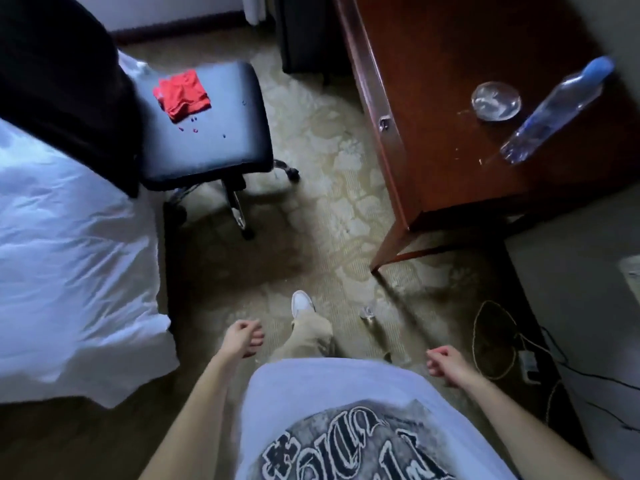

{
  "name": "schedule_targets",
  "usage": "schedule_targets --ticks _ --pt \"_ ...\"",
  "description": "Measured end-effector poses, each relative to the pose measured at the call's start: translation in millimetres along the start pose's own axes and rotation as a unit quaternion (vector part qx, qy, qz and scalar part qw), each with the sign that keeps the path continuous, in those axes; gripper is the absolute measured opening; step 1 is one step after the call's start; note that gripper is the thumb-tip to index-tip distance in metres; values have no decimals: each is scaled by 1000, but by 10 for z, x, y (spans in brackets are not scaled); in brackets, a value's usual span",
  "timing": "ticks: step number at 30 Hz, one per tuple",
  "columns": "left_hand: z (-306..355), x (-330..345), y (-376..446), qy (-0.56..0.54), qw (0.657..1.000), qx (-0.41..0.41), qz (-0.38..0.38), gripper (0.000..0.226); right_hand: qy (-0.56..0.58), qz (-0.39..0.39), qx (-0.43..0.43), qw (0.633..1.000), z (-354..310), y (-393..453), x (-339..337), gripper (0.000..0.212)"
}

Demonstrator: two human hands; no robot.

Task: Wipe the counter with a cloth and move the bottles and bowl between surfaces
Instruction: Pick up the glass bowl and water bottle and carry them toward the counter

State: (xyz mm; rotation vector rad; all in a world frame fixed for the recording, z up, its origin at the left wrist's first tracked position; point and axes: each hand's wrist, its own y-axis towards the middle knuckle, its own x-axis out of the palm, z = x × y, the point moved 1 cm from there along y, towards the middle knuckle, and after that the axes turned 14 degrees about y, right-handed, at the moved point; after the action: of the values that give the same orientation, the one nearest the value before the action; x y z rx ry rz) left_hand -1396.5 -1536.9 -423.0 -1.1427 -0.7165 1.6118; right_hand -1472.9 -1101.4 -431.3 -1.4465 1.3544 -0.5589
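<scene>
A folded red cloth [182,94] lies on the black seat of a swivel chair [207,140] at the upper left. On the dark wooden desk [450,98] at the upper right stand a clear glass bowl [496,101] and a clear plastic bottle with a blue cap [557,109]. My left hand [244,337] and my right hand [446,363] hang low in front of my body, fingers loosely curled, holding nothing. Both are far from the desk and the chair.
A bed with white sheets [69,254] fills the left side. Patterned carpet [329,209] runs between bed and desk. A small clear object [369,311] lies on the floor by the desk leg. Cables and a power strip [526,362] lie at the right.
</scene>
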Motion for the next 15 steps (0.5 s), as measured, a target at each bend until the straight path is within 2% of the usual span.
schedule_targets --ticks 3,5,7,9,12,15 --pt "1095 -373 409 44 998 54 -4 21 99 32 12 994 -438 10 57 28" --pt "1809 -490 509 80 993 88 22 19 174 62 23 983 -844 21 113 22" --pt "2351 -534 697 105 988 110 16 16 250 105 -12 963 -1288 63 133 14" --pt "2896 -512 885 124 984 127 3 14 328 168 -68 927 -1717 116 90 14" --pt "3664 -231 1146 142 974 175 -33 14 436 263 -153 847 -2275 276 -203 23" --pt "4582 215 1159 145 956 246 -71 15 491 318 -184 790 -2711 400 -563 57"
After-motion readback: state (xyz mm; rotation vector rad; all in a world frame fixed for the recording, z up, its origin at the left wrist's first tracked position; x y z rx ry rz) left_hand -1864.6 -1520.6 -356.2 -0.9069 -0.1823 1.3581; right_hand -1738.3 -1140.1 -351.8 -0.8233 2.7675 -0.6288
